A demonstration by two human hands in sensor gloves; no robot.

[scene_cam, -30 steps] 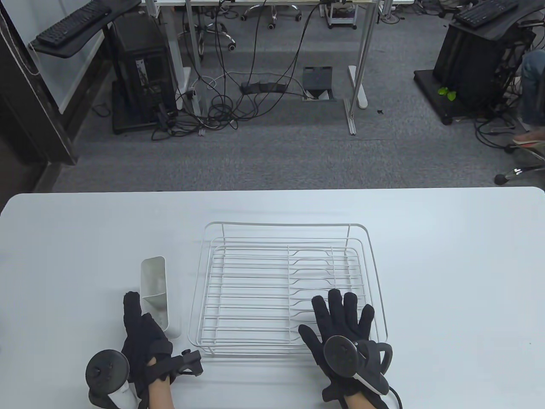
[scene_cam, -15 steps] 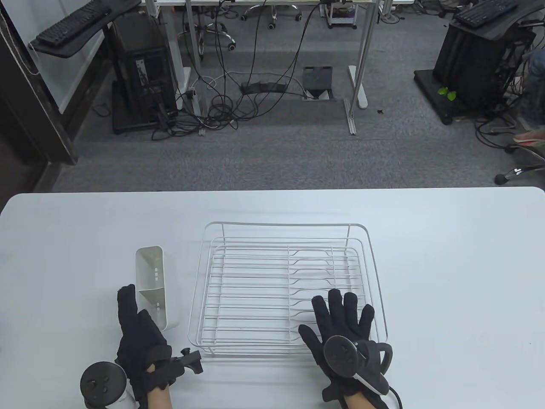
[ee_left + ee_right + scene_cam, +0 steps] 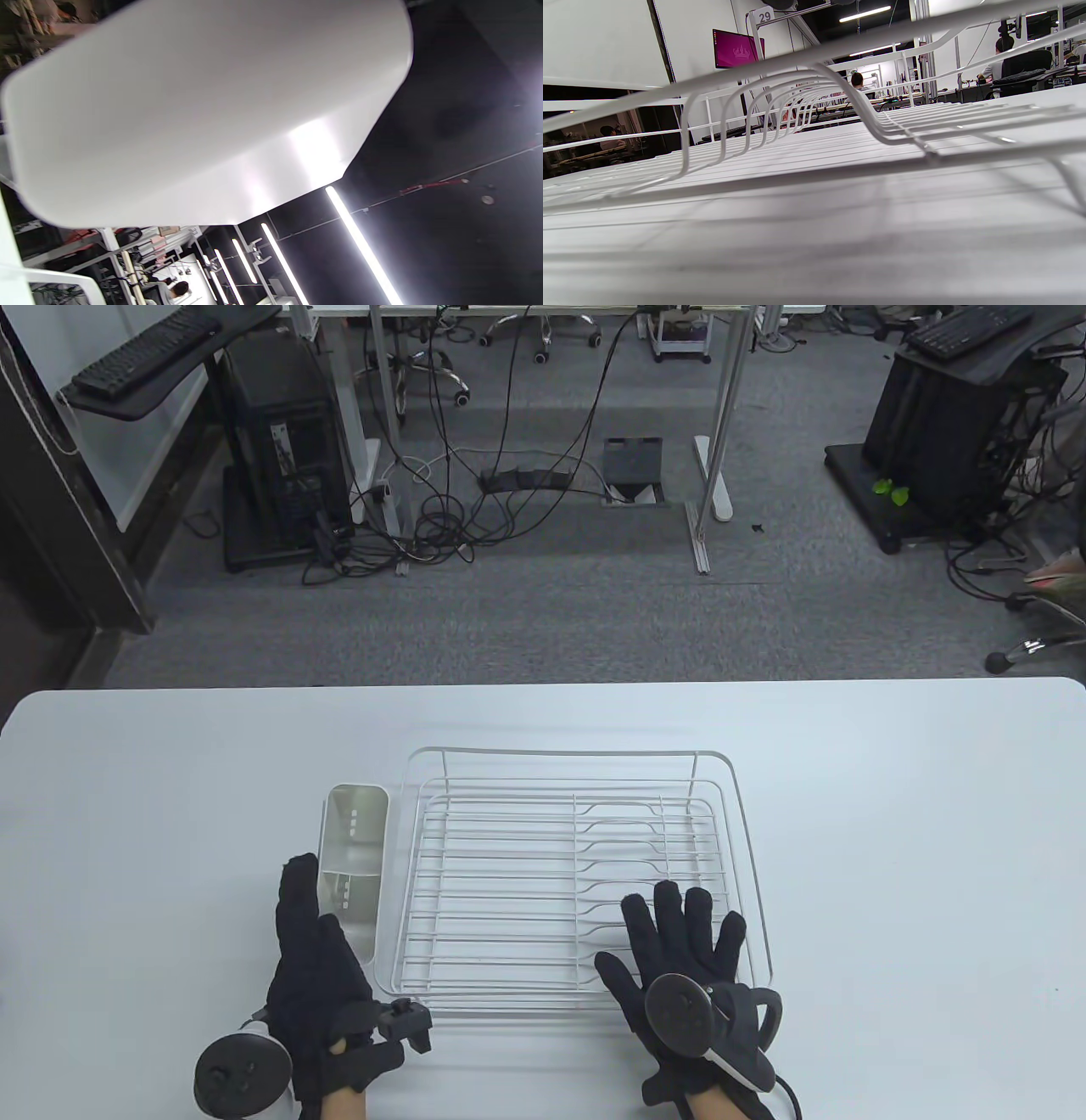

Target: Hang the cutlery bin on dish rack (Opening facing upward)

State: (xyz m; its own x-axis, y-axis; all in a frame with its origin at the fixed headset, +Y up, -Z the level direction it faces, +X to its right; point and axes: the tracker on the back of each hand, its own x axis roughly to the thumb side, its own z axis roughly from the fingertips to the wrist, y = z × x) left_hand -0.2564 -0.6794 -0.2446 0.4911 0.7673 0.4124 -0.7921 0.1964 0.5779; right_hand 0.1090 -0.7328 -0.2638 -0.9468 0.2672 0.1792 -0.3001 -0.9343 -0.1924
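Two gloved hands were low in the table view, both at the near edge of the white bench (image 3: 170,780). Left hand (image 3: 316,976) sat lower left of centre, holding the cutlery bin (image 3: 355,865); one finger ran up the bin's left side, the other fingers were hidden behind the bin, so the exact grip could not be told. Bin was white, two compartments, opening facing up toward the camera, standing just beside the left rail of the dish rack (image 3: 577,882), touching or nearly touching it; whether it was hooked on could not be told. Left wrist view showed only a blurred white surface of the bin (image 3: 191,110) filling the upper left, ceiling lights lower right. Right hand (image 3: 687,976) lay flat, fingers (image 3: 670,912) straight and spread apart, over the rack's near right corner, pressing on the wires. Right wrist view looked along the rack wires (image 3: 840,84) at bench level, no fingers seen there. Tracker (image 3: 683,1005) sat on the back of the right hand
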